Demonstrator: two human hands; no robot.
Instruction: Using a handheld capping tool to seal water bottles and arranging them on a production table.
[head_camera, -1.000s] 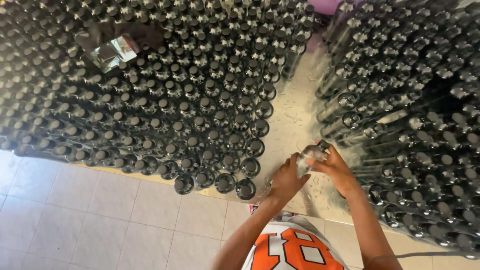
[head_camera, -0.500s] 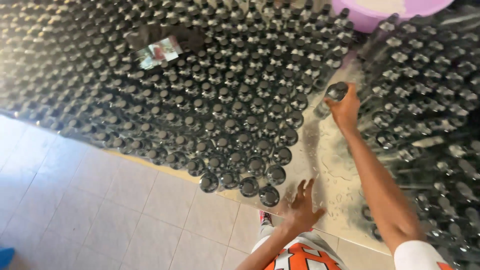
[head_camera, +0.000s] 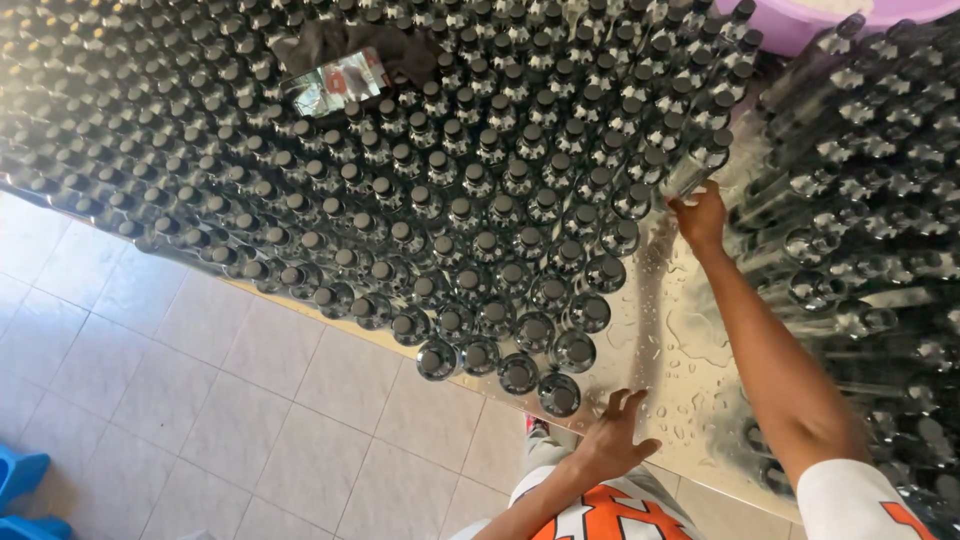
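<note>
My right hand (head_camera: 700, 217) reaches forward and grips the base of a clear capped bottle (head_camera: 697, 165) at the right edge of a large block of identical capped bottles (head_camera: 480, 240) standing on a wet metal table (head_camera: 690, 340). My left hand (head_camera: 617, 432) rests open with fingers spread on the table's near edge, close to the nearest bottle (head_camera: 559, 394). Water drops lie on the bare strip between the two blocks of bottles.
A second mass of uncapped clear bottles (head_camera: 860, 260) fills the right side. A dark cloth with a shiny packet (head_camera: 340, 75) lies on the bottle tops at the back. A purple tub (head_camera: 850, 20) stands top right. Tiled floor (head_camera: 200, 400) lies to the left, with a blue object (head_camera: 22, 490) at its corner.
Both hands held a bottle together near the table edge. My right hand then carried it forward to the block's right edge, while my left hand let go and dropped to the table edge.
</note>
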